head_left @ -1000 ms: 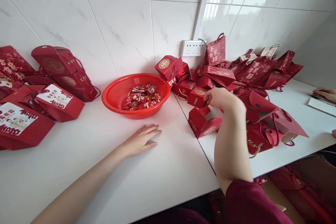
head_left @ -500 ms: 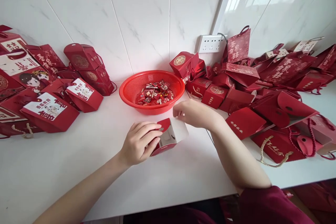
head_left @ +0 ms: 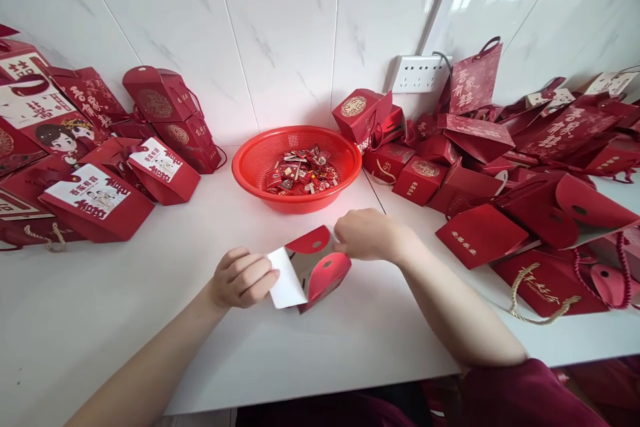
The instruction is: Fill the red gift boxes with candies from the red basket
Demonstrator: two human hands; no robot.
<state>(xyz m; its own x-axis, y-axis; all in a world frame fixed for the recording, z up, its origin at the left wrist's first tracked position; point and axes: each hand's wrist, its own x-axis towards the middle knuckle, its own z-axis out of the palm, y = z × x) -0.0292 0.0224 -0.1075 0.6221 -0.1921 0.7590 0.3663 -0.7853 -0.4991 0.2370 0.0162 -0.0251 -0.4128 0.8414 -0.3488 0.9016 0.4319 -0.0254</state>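
A red cardboard gift box (head_left: 327, 277) sits in front of me with its top open and two rounded red flaps raised, each with a hole. My left hand (head_left: 244, 278) is closed on its white inner flap at the left side, thumb on top. At the far right edge of the box is my right hand (head_left: 369, 235), fingers curled down against the box, their tips partly hidden. Just behind the box stands a red plastic basket (head_left: 245, 180) holding many small wrapped candies (head_left: 303, 171).
Finished-looking red gift boxes (head_left: 97, 203) cluster at the left. A heap of red boxes and bags (head_left: 483, 237), some with rope handles, covers the right side. A power strip (head_left: 419, 73) is on the white tiled wall (head_left: 285, 33) behind the white table (head_left: 200, 347).
The box has been turned, so its white flap now points left instead of right. My left hand has moved from the box's side onto that flap. My right hand has shifted slightly down and right.
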